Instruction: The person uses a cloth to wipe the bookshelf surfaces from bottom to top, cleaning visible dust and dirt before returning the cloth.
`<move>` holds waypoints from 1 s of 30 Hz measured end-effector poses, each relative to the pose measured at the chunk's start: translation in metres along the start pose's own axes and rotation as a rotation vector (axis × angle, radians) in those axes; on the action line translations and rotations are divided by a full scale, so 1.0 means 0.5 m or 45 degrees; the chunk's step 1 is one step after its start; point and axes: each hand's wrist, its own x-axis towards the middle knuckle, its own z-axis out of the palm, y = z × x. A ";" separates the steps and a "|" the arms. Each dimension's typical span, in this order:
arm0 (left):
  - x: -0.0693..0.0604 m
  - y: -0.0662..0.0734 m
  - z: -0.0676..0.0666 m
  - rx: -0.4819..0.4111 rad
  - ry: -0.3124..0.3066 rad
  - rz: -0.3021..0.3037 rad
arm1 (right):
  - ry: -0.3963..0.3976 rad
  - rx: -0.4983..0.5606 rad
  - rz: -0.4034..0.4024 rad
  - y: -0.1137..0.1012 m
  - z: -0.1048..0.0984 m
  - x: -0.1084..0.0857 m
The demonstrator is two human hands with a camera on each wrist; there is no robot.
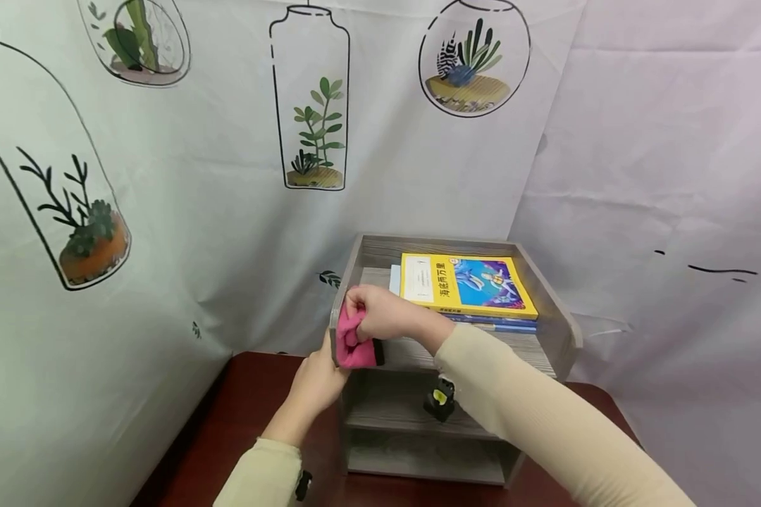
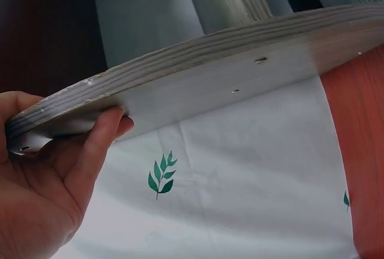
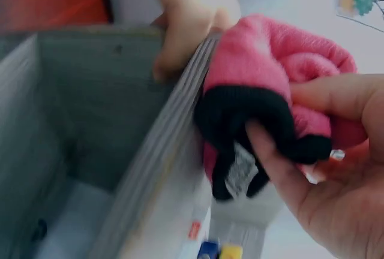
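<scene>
A small grey wood-grain shelf unit [image 1: 437, 246] stands in front of me. My left hand [image 1: 317, 380] grips the front edge of its left side panel [image 2: 198, 58]; in the left wrist view the fingers [image 2: 99, 145] lie against the panel's outer face. My right hand [image 1: 390, 315] holds a bunched pink cloth [image 1: 355, 358] with black edging against that same panel, just above the left hand. Seen from the right wrist, the fingers curl into the cloth's folds [image 3: 252, 49], and a pale tag [image 3: 241, 172] hangs by the black edging.
A stack of books lies on the top shelf, a yellow book [image 1: 469, 285] uppermost. Lower shelves [image 1: 425, 454] sit beneath. The unit stands on a dark red table [image 1: 260, 394]. White fabric with plant drawings [image 1: 228, 211] hangs close behind and at the left.
</scene>
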 end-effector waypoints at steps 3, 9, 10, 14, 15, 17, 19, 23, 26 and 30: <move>0.002 -0.007 -0.006 -0.006 0.004 -0.032 | -0.062 0.072 0.031 -0.011 -0.034 0.004; 0.003 -0.011 -0.016 -0.021 0.013 -0.123 | 0.093 0.187 0.134 -0.046 -0.176 0.016; 0.003 -0.011 -0.016 -0.024 0.011 -0.130 | 0.153 0.179 0.153 -0.049 -0.197 0.020; 0.004 -0.012 -0.012 -0.026 0.017 -0.143 | 0.337 0.041 0.251 -0.038 -0.255 0.046; 0.005 -0.012 -0.011 -0.026 0.022 -0.146 | 0.367 0.000 0.283 -0.031 -0.261 0.055; 0.006 -0.011 -0.007 -0.023 0.041 -0.143 | 0.419 -0.067 0.338 -0.015 -0.266 0.075; 0.008 -0.008 -0.005 -0.026 0.057 -0.136 | 0.480 -0.158 0.377 0.004 -0.261 0.096; 0.006 -0.002 0.002 -0.022 0.070 -0.121 | 0.601 -0.466 0.408 0.044 -0.236 0.137; -0.001 0.004 0.006 -0.024 0.061 -0.121 | 0.631 -0.640 0.426 0.066 -0.215 0.163; -0.008 0.014 0.007 -0.043 0.056 -0.110 | 0.587 -0.675 0.418 0.075 -0.199 0.189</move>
